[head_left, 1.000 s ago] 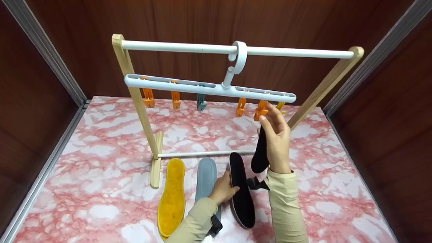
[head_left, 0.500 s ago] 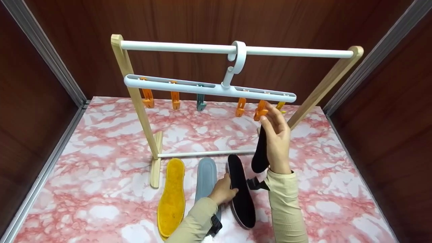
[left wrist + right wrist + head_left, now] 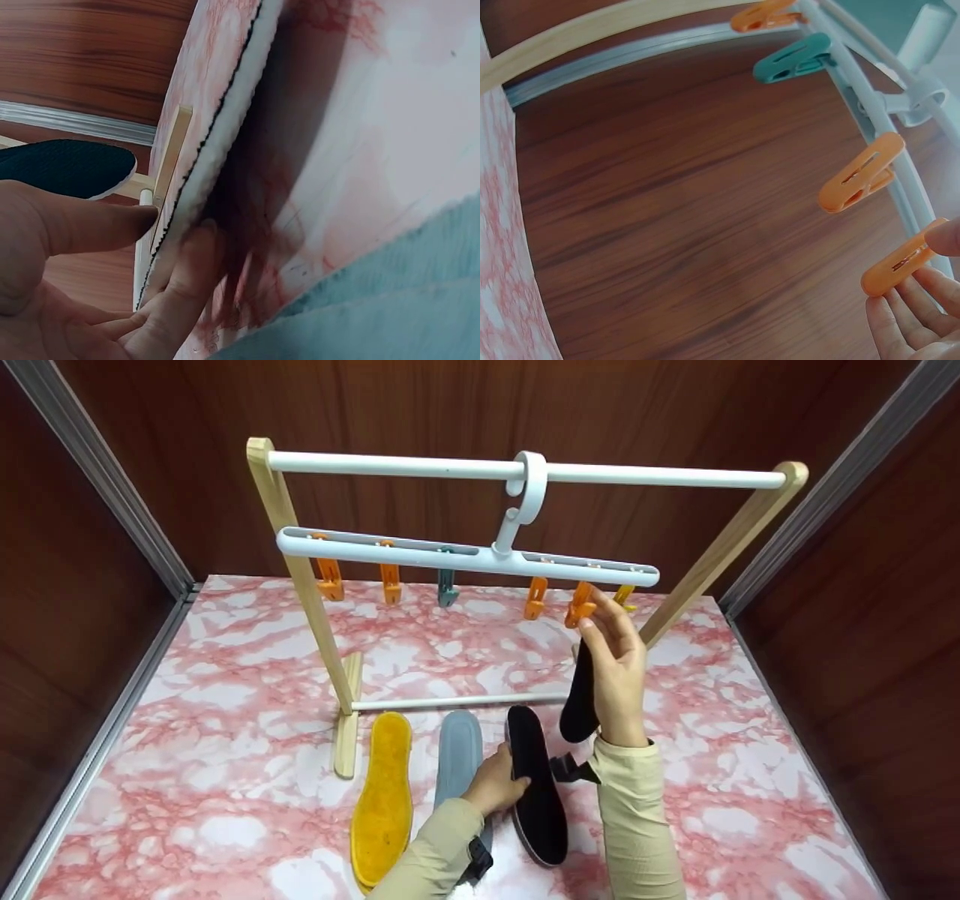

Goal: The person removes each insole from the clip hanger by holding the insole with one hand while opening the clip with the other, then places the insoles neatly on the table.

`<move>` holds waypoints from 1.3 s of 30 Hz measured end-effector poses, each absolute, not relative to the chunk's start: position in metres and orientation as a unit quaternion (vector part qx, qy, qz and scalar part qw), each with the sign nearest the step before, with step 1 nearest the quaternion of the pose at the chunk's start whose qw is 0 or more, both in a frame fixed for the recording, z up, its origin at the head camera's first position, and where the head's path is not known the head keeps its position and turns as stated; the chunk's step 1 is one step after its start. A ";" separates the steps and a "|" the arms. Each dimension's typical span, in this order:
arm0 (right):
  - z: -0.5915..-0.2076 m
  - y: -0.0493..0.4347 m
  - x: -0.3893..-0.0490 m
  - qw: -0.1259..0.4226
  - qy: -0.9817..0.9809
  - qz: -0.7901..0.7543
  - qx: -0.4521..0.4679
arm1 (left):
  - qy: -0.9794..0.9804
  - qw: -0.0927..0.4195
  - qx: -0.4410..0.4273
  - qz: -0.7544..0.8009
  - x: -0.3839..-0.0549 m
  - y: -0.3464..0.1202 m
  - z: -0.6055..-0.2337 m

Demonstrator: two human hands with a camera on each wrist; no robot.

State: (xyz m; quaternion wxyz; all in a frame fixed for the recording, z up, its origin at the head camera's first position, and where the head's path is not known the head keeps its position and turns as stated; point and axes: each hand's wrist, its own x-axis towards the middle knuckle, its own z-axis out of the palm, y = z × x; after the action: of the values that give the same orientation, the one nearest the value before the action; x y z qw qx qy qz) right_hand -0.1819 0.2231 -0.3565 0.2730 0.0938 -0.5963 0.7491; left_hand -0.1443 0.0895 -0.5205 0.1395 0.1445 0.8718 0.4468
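Note:
My left hand (image 3: 495, 782) pinches a black insole (image 3: 541, 817) by its left edge, thumb on the dark face and fingers underneath. The left wrist view shows its pale, dark-stitched edge (image 3: 217, 142); whether its lower end touches the table cannot be told. Higher up, my right hand (image 3: 619, 675) pinches an orange clothes peg (image 3: 580, 604) on the hanger (image 3: 420, 556). In the right wrist view the thumb lies on one face of that peg (image 3: 900, 262), fingers under it. Another black insole (image 3: 577, 709) hangs partly hidden behind the right hand; its top is out of sight.
The hanger hooks over the white bar (image 3: 397, 465) of a wooden rack. More pegs hang along it, including a teal one (image 3: 447, 587) and a yellow one (image 3: 623, 595). A yellow insole (image 3: 382, 802) and a grey-blue insole (image 3: 458, 757) lie on the marbled table (image 3: 247, 780).
The black insole in my left hand has shifted slightly, its upper end dropping a little toward me. My right hand stays at the orange peg.

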 end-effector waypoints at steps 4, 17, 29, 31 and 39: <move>-0.356 0.224 -0.181 0.271 -0.597 0.750 0.093 | 0.868 0.139 0.141 0.455 -0.144 0.090 -0.519; -0.356 0.227 -0.179 0.269 -0.598 0.750 0.088 | 0.881 0.141 0.134 0.432 -0.143 0.091 -0.511; -0.354 0.227 -0.179 0.269 -0.603 0.748 0.070 | 0.919 0.093 0.129 0.362 -0.147 0.093 -0.503; -0.354 0.227 -0.178 0.268 -0.602 0.749 0.070 | 0.917 0.091 0.132 0.365 -0.150 0.093 -0.501; -0.354 0.227 -0.176 0.268 -0.611 0.741 0.076 | 0.882 0.080 0.162 0.435 -0.162 0.102 -0.495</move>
State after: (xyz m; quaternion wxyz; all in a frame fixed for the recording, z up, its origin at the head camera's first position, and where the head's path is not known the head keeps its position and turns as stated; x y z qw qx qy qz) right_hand -0.1761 0.2267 -0.3537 0.2682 0.0758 -0.6111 0.7408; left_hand -0.1617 0.1020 -0.4949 0.0799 0.1621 0.8822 0.4348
